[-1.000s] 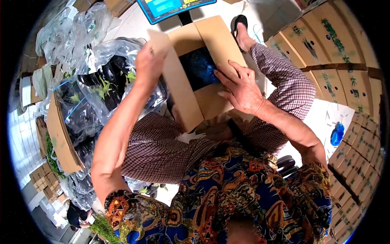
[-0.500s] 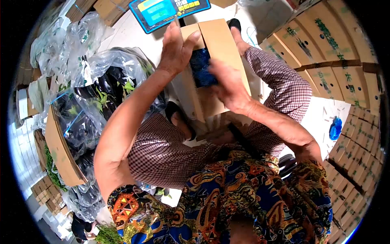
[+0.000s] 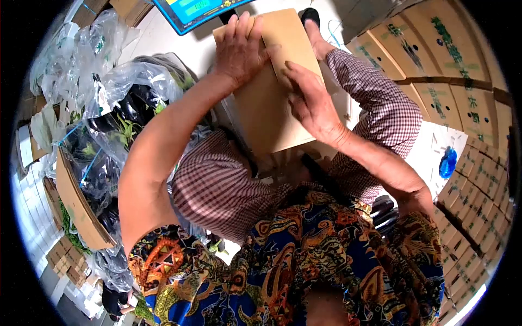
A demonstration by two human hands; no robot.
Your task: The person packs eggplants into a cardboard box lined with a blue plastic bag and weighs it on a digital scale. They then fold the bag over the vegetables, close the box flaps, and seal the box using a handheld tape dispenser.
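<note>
A brown cardboard box [image 3: 258,117] stands between my legs, its long top flaps folded down so that the inside is hidden. My left hand [image 3: 239,54] lies on the upper left flap, fingers stretched out and a little apart. Over the right flap is my right hand [image 3: 312,106], its fingers loosely bent and spread, holding nothing. Its fingertips are at the seam between the flaps. Just beyond the box, a blue-framed digital scale display [image 3: 196,11] is cut off by the top edge of the view.
To my left, dark eggplants [image 3: 138,108] lie in clear plastic bags [image 3: 87,54] by an open carton [image 3: 79,201]. Stacked printed cartons [image 3: 429,49] line my right side. On the floor there is a blue plastic bundle [image 3: 448,162]. Another person [image 3: 113,301] is at lower left.
The box's flaps have come together over the dark blue plastic that showed inside. My left hand has moved down onto the flap, and the display sits higher in view.
</note>
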